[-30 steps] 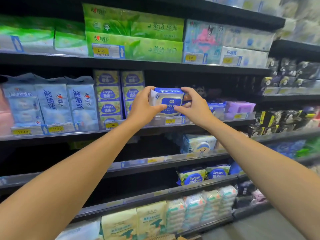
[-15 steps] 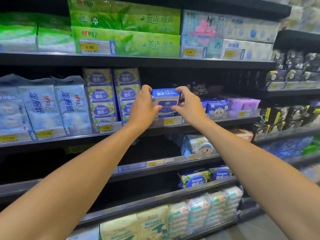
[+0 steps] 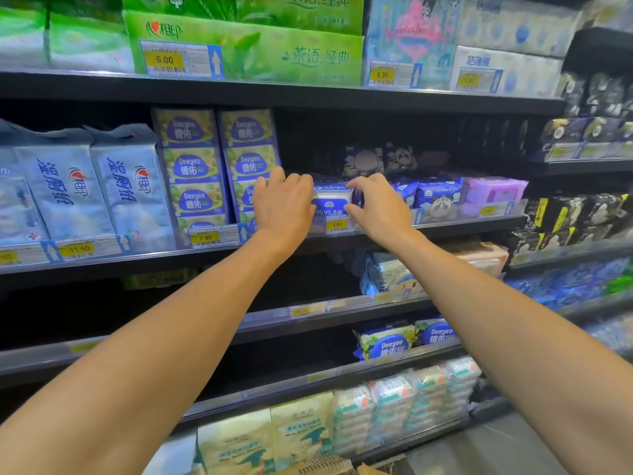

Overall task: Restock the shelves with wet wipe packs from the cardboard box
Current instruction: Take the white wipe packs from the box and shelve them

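Observation:
A white and blue wet wipe pack [image 3: 331, 201] lies on the second shelf [image 3: 445, 225], just behind the 3.90 price tag [image 3: 337, 225]. My left hand [image 3: 283, 204] is against its left end and my right hand [image 3: 378, 205] against its right end, fingers curled over the top. Both hands still touch the pack. A corner of the cardboard box [image 3: 342, 468] shows at the bottom edge of the view.
Tall Deeyeo packs [image 3: 219, 166] stand directly left of my left hand. Blue cartoon packs [image 3: 435, 193] and a purple pack [image 3: 493, 192] lie to the right. Green tissue boxes [image 3: 246, 39] fill the shelf above. Lower shelves hold more packs on the right side.
Both hands have lowered the pack from in front of the shelf down onto the second shelf behind the price tag. The view has moved closer to the shelves.

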The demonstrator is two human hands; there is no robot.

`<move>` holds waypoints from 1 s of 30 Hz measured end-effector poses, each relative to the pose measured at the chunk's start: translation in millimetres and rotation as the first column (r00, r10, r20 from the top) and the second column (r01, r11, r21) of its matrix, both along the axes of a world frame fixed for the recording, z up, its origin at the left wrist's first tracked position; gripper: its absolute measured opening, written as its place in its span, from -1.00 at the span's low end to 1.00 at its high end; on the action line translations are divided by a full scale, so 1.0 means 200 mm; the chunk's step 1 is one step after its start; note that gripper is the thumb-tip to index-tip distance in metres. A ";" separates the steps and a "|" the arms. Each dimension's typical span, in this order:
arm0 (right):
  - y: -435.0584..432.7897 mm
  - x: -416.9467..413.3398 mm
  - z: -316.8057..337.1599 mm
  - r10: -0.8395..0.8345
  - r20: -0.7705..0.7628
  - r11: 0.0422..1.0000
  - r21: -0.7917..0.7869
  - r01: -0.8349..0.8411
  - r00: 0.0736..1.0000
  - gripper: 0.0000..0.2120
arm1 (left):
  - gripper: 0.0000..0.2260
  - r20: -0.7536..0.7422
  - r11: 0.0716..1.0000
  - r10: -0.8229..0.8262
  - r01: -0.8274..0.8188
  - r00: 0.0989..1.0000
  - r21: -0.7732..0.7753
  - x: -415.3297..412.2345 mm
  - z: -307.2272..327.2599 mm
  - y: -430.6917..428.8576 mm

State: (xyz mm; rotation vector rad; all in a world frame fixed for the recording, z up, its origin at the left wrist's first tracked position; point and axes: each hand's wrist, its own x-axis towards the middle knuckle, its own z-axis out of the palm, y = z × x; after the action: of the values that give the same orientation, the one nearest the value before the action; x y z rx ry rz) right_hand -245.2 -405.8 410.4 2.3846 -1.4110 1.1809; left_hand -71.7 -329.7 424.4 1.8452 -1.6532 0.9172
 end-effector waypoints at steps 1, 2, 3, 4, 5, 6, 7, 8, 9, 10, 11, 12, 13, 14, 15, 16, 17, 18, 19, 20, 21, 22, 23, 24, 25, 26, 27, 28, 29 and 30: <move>0.00 0.01 -0.01 -0.007 0.009 1.000 -0.002 0.007 1.000 -0.61 | -0.68 0.003 1.000 0.004 -0.004 1.000 0.009 0.00 0.00 0.00; 0.00 0.01 -0.01 -0.013 0.016 1.000 -0.005 0.013 1.000 -0.62 | -0.68 0.006 1.000 0.007 -0.007 1.000 0.015 0.00 0.01 0.00; 0.00 0.02 -0.02 -0.019 0.021 1.000 -0.009 0.019 1.000 -0.61 | -0.68 0.012 1.000 0.007 -0.008 1.000 0.018 0.01 0.01 0.00; 0.01 0.03 -0.02 -0.024 0.027 1.000 -0.013 0.025 0.999 -0.60 | -0.68 0.017 1.000 0.004 -0.004 1.000 0.023 0.01 0.01 0.01; 0.02 0.03 -0.03 -0.026 0.033 1.000 -0.011 0.026 0.999 -0.59 | -0.67 0.021 1.000 -0.005 0.004 1.000 0.030 0.01 0.01 0.01; 0.03 0.03 -0.03 -0.027 0.034 1.000 -0.007 0.027 0.999 -0.56 | -0.66 0.023 0.999 -0.019 0.018 1.000 0.040 0.01 0.00 0.02; 0.04 0.03 -0.04 -0.029 0.030 1.000 -0.005 0.029 0.999 -0.53 | -0.64 0.022 0.998 -0.037 0.036 0.999 0.051 0.02 0.00 0.03; 0.05 0.03 -0.05 -0.028 0.023 1.000 -0.001 0.028 0.999 -0.50 | -0.61 0.018 0.997 -0.058 0.057 0.998 0.061 0.02 -0.01 0.03; 0.07 0.03 -0.05 -0.024 0.019 1.000 0.003 0.023 1.000 -0.47 | -0.58 0.015 0.995 -0.075 0.074 0.997 0.074 0.02 -0.01 0.05; 0.09 0.03 -0.06 -0.015 0.021 1.000 0.007 0.015 1.000 -0.45 | -0.55 0.015 0.993 -0.088 0.087 0.996 0.084 0.03 -0.02 0.07; 0.12 0.03 -0.07 -0.006 0.027 1.000 0.012 0.006 1.000 -0.43 | -0.53 0.017 0.991 -0.096 0.094 0.995 0.091 0.03 -0.03 0.09; 0.15 0.04 -0.08 0.001 0.032 1.000 0.018 -0.001 0.999 -0.42 | -0.51 0.020 0.991 -0.099 0.097 0.995 0.096 0.03 -0.04 0.12; 0.19 0.04 -0.09 0.006 0.035 1.000 0.024 -0.006 0.999 -0.43 | -0.49 0.018 0.990 -0.102 0.100 0.995 0.102 0.03 -0.05 0.15; 0.23 0.04 -0.10 0.012 0.035 1.000 0.026 -0.012 0.999 -0.44 | -0.47 0.011 0.988 -0.108 0.106 0.994 0.109 0.03 -0.07 0.19; 0.28 0.04 -0.12 0.021 0.034 1.000 0.023 -0.021 0.999 -0.46 | -0.46 0.006 0.987 -0.116 0.114 0.993 0.111 0.03 -0.10 0.24; 0.32 0.04 -0.15 0.032 0.034 0.999 0.021 -0.032 0.999 -0.47 | -0.45 0.011 0.986 -0.123 0.121 0.992 0.113 0.03 -0.13 0.29; 0.37 0.04 -0.18 0.044 0.034 0.999 0.024 -0.044 0.998 -0.49 | -0.45 0.022 0.985 -0.129 0.126 0.991 0.114 0.04 -0.17 0.35; 0.42 0.04 -0.21 0.056 0.033 0.998 0.036 -0.057 0.998 -0.49 | -0.44 0.035 0.984 -0.136 0.131 0.990 0.119 0.05 -0.21 0.41; 0.48 0.04 -0.25 0.068 0.032 0.996 0.053 -0.070 0.997 -0.49 | -0.43 0.042 0.983 -0.142 0.136 0.989 0.127 0.06 -0.25 0.47; 0.53 0.05 -0.29 0.082 0.032 0.994 0.076 -0.085 0.996 -0.49 | -0.42 0.041 0.980 -0.146 0.139 0.988 0.140 0.07 -0.30 0.52; 0.59 0.05 -0.34 0.096 0.033 0.990 0.100 -0.099 0.995 -0.48 | -0.41 0.037 0.978 -0.147 0.139 0.989 0.158 0.09 -0.34 0.58; 0.64 0.06 -0.39 0.107 0.034 0.986 0.125 -0.110 0.994 -0.48 | -0.41 0.034 0.974 -0.144 0.136 0.989 0.182 0.10 -0.39 0.63; 0.70 0.07 -0.45 0.118 0.028 0.982 0.148 -0.121 0.993 -0.48 | -0.41 0.029 0.970 -0.141 0.132 0.990 0.205 0.11 -0.45 0.69; 0.75 0.07 -0.50 0.131 0.018 0.977 0.168 -0.132 0.991 -0.49 | -0.41 0.020 0.966 -0.137 0.129 0.990 0.226 0.13 -0.51 0.74; 0.81 0.08 -0.56 0.145 0.005 0.971 0.190 -0.143 0.989 -0.49 | -0.41 0.010 0.961 -0.136 0.129 0.991 0.245 0.14 -0.56 0.79; 0.86 0.09 -0.61 0.155 -0.009 0.965 0.215 -0.149 0.988 -0.49 | -0.41 -0.003 0.955 -0.136 0.132 0.991 0.264 0.16 -0.62 0.84; 0.91 0.09 -0.67 0.162 -0.023 0.958 0.244 -0.151 0.987 -0.49 | -0.42 -0.016 0.949 -0.136 0.135 0.991 0.287 0.17 -0.68 0.89; 0.96 0.10 -0.73 0.169 -0.031 0.949 0.275 -0.154 0.985 -0.49 | -0.42 -0.026 0.940 -0.132 0.134 0.991 0.314 0.19 -0.75 0.94; 1.01 0.10 -0.79 0.178 -0.036 0.940 0.303 -0.159 0.983 -0.48 | -0.42 -0.034 0.931 -0.126 0.130 0.991 0.341 0.20 -0.81 1.00; 1.05 0.11 -0.85 0.186 -0.038 0.930 0.329 -0.163 0.982 -0.48 | -0.41 -0.042 0.922 -0.119 0.126 0.992 0.366 0.22 -0.88 1.05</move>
State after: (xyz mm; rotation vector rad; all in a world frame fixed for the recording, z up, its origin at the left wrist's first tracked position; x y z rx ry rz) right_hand -223.8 -195.7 241.3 2.7964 -1.4988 0.9511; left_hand -28.6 -120.3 248.0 1.9479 -2.0116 0.5614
